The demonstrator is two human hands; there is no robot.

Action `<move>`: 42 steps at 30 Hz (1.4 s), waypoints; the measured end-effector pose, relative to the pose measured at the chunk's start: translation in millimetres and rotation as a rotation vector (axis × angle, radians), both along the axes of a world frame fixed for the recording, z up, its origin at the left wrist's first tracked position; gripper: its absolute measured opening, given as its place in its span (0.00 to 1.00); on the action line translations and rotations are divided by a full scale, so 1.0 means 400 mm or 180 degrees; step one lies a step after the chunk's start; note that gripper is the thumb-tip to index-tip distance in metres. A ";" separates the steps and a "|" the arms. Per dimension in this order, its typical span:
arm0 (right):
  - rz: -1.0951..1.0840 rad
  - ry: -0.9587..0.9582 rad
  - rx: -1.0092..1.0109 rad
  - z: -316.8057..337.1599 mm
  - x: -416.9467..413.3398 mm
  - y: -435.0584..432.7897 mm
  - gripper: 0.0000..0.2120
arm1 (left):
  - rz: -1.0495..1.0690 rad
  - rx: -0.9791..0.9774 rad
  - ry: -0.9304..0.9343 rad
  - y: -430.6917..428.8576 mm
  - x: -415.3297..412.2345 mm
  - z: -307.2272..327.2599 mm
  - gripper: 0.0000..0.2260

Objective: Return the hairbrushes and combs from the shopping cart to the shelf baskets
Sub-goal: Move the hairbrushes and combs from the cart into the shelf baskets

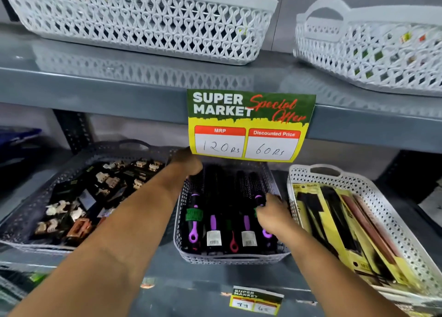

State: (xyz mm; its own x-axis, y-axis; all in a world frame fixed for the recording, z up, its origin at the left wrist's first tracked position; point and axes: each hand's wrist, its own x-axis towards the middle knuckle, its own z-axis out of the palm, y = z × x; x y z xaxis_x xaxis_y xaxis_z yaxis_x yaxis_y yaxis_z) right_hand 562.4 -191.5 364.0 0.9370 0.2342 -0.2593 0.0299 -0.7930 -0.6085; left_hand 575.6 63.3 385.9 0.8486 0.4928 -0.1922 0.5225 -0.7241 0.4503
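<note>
A grey lattice basket (229, 259) in the middle of the lower shelf holds several round black hairbrushes (212, 211) with purple and pink handles. My right hand (271, 212) grips the rightmost hairbrush (259, 198) by its handle, inside the basket at its right side. My left hand (187, 162) reaches over the basket's far left corner, its fingers hidden behind the price sign; what it touches is hidden. To the right, a white basket (392, 218) holds packaged combs (334, 216) on yellow cards.
A dark basket (28, 228) of hair clips sits at the left. A green and yellow price sign (248, 125) hangs from the upper shelf edge (95, 94). Two white baskets (148, 22) stand on the upper shelf. A small price tag (254, 300) is on the lower shelf front.
</note>
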 end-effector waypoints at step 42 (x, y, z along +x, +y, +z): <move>0.4039 0.0649 -0.1106 -0.586 -1.013 0.576 0.15 | 0.4192 -0.1908 -0.0841 0.132 -1.583 -0.677 0.13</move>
State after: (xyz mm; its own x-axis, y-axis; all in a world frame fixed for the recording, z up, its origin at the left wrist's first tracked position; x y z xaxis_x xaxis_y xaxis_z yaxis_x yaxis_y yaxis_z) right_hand 157.4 39.1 129.8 0.0576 0.8042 -0.5916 0.7920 -0.3976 -0.4633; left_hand -57.6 116.0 115.0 -0.0976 0.8252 -0.5563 0.4991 0.5242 0.6900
